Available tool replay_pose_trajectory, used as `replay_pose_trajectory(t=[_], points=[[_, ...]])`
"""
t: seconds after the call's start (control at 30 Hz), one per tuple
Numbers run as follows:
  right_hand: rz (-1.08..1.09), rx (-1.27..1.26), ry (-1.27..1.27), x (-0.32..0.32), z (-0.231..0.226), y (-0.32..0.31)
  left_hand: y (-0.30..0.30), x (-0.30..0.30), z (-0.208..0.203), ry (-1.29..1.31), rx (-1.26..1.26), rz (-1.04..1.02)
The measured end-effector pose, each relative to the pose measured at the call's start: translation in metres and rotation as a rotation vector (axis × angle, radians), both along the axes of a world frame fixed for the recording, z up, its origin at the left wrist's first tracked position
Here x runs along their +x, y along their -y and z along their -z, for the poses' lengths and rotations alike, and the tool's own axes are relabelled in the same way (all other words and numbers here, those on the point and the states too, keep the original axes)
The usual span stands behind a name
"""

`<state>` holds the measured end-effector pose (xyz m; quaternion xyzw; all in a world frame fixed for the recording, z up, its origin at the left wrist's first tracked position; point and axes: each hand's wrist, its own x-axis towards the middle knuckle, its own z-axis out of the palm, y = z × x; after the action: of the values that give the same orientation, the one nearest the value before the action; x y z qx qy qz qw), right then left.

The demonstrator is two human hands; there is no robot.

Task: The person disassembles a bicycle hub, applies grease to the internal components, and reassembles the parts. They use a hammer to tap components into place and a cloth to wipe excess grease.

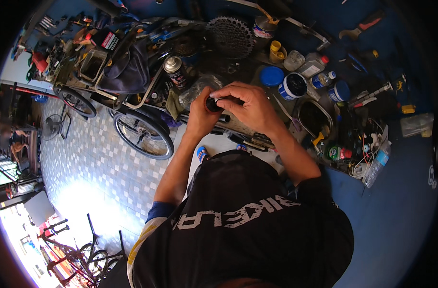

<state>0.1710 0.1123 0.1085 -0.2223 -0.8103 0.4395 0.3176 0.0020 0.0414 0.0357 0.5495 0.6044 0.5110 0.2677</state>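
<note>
Item: small black round part, centre frame. My left hand grips it from below to steady it; my right hand pinches its top. Spray can at eleven o'clock, grease tub at two.

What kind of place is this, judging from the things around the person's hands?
Most likely a bicycle repair workshop: a toothed metal sprocket cassette and a black spray can lie on the cluttered blue workbench, and spoked bicycle wheels stand alongside on the tiled floor.

Black short-sleeved jersey with white lettering, blue-yellow sleeve trim.
</note>
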Motion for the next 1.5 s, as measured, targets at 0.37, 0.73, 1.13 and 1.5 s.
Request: replay_pose_trajectory(t=[0.37, 0.73, 1.13, 1.5], points=[[0.018, -0.189, 0.054, -0.006, -0.004, 0.002, 0.005, -0.009, -0.016, -0.139, 0.035, -0.037], [0.034, -0.189, 0.07, -0.004, -0.002, 0.005, 0.007, -0.015, -0.014, -0.187, 0.067, 0.023], [-0.06, -0.276, -0.079, -0.006, 0.01, -0.003, 0.001, -0.019, -0.021, -0.118, 0.335, 0.091], [-0.049, -0.307, -0.176, -0.002, 0.01, 0.007, 0.019, -0.042, -0.038, 0.611, 0.047, 0.452]])
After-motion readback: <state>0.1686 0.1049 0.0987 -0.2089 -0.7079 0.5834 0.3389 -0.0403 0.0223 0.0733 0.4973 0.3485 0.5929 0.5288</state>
